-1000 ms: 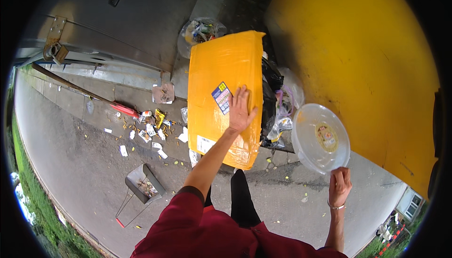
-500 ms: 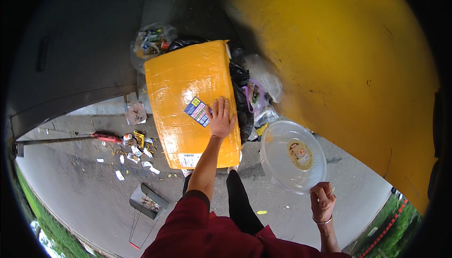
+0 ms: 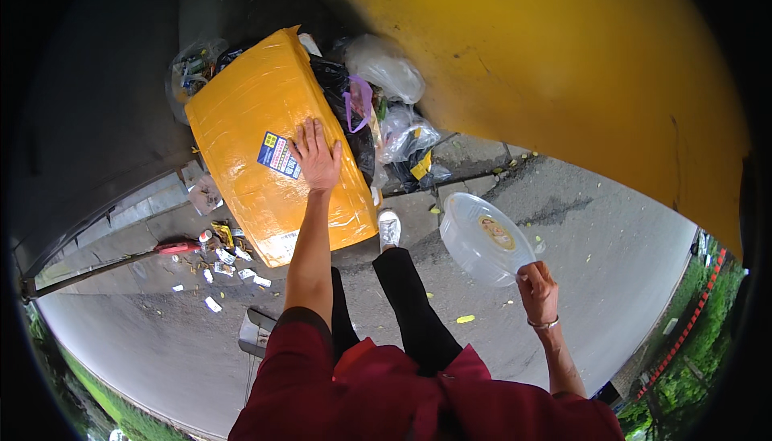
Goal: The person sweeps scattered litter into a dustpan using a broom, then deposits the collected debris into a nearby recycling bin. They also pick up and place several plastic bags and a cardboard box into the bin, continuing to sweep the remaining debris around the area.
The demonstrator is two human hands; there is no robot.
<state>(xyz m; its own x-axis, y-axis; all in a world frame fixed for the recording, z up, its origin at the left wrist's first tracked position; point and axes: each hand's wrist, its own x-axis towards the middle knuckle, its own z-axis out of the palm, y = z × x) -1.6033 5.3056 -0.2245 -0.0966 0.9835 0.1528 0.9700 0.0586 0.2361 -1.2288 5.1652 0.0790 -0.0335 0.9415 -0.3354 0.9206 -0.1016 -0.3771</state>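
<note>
A large box wrapped in shiny yellow plastic (image 3: pixel 249 103) stands in front of me, tilted against filled bags. My left hand (image 3: pixel 318 155) lies on its top with fingers stretched out, beside a blue and white label (image 3: pixel 279 154). Away from the box, my right hand (image 3: pixel 538 287) pinches the rim of a round clear plastic tub (image 3: pixel 466 236). A round gold sticker (image 3: pixel 497 233) shows on the tub.
Black bags (image 3: pixel 334 79) and clear bags (image 3: pixel 386 67) of rubbish crowd behind the box. A big yellow panel (image 3: pixel 563 63) hangs over the right. At left lie a red-handled tool (image 3: pixel 177 247), scattered paper litter (image 3: pixel 225 256) and a dustpan (image 3: pixel 256 332).
My view has turned, so the box and bags appear further left and slanted. The tub has tilted, showing more of its side. My left hand stays on the box.
</note>
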